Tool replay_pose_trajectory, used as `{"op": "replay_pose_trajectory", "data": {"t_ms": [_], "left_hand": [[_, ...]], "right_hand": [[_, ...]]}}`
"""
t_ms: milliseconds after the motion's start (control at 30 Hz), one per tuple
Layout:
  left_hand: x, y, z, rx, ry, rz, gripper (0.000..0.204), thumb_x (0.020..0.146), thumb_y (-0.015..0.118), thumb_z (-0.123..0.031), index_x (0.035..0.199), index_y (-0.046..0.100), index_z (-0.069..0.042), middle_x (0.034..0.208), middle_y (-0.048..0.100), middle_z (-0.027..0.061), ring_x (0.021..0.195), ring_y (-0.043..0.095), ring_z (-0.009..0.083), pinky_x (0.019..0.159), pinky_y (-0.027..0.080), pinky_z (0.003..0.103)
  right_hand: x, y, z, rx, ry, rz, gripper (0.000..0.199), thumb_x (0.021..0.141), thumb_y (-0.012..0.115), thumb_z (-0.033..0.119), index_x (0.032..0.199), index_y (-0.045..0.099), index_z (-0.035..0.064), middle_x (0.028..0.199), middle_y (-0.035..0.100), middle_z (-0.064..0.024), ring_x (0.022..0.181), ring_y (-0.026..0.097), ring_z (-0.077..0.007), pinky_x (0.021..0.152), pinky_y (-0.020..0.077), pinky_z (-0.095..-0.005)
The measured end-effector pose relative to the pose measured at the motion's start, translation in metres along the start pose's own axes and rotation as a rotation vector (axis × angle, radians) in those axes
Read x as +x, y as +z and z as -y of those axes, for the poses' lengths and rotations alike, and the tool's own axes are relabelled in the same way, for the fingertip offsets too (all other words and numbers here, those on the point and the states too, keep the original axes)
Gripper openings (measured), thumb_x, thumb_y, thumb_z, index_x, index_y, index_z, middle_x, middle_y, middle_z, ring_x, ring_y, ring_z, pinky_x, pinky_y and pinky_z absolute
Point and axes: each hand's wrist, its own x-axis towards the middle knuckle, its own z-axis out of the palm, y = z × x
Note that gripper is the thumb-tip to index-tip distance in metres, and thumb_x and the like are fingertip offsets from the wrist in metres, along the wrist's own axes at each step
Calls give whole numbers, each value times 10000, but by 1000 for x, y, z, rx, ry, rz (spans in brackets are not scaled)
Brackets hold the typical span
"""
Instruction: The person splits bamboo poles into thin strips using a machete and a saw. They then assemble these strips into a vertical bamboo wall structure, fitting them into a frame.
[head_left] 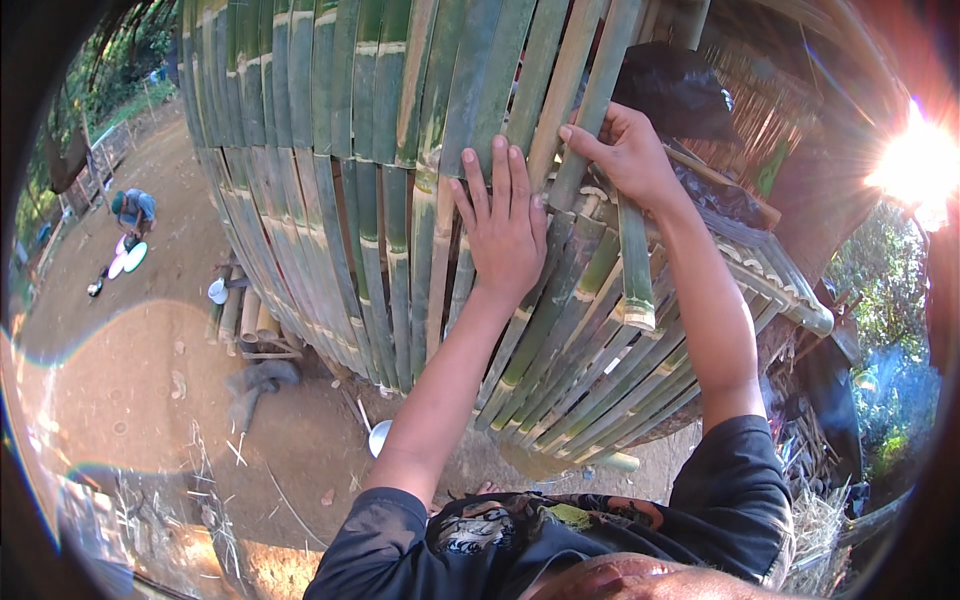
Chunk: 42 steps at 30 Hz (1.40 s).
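Note:
Split bamboo slats, green with pale joints, form a curved, overlapping wall (290,90) in front of me. My left hand (503,230) lies flat on the slats near the middle, its fingers stretched upward and slightly spread. To its right, my right hand (635,160) is closed round the edge of one long green bamboo slat (607,68), thumb on the face and fingers behind it. Below that hand, a short slat end (636,275) sticks out over the lower row of slats (560,330). The fingertips behind the held slat are hidden.
Dark plastic sheeting (670,90) hangs behind the slats at upper right. Cut bamboo poles (250,312) and a white bucket (218,291) stand on the dirt ground at left. Farther off, a person (135,212) bends over pale round basins (127,260). A white bowl (379,438) lies below.

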Motion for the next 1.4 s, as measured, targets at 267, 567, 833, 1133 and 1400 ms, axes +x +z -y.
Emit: {"op": "replay_pose_trajectory", "data": {"t_ms": [267, 567, 833, 1133, 1400], "left_hand": [[-1, -1, -1, -25, 23, -3, 708, 1003, 480, -320, 1586, 230, -6, 1667, 195, 167, 1534, 99, 459, 1198, 40, 645], [-6, 2, 7, 27, 117, -2, 903, 934, 589, -491, 1583, 204, 4, 1654, 164, 238, 1520, 90, 503, 1174, 49, 690], [-7, 2, 6, 58, 151, 12, 894, 965, 537, -526, 1576, 195, 30, 1644, 147, 275, 1522, 88, 498, 1173, 35, 687], [-16, 2, -1, 64, 164, 31, 819, 974, 570, -397, 1576, 211, 27, 1652, 155, 251, 1529, 110, 466, 1189, 59, 664], [-27, -1, -11, 100, 157, 100, 666, 998, 516, -275, 1543, 304, 42, 1650, 224, 202, 1530, 146, 443, 1202, 72, 638]], "right_hand": [[-4, -4, -2, 59, -41, 35, 303, 918, 775, 239, 1089, 708, -2, 887, 708, 2, 778, 609, -49, 693, 507, -253], [-2, -1, 0, 66, -50, 55, 335, 934, 754, 286, 1098, 705, -2, 888, 726, -27, 776, 632, -69, 673, 522, -268], [0, -2, -4, 30, -77, 64, 356, 939, 747, 298, 1104, 698, -14, 911, 736, -54, 776, 660, -97, 670, 556, -294], [-8, -7, -8, -139, -205, -31, 395, 915, 773, 285, 1152, 692, -20, 950, 746, -69, 832, 675, -119, 780, 559, -305], [-13, -9, 2, -197, -21, 150, 311, 916, 770, 219, 1105, 700, -18, 925, 736, -61, 831, 641, -79, 758, 534, -275]]}}
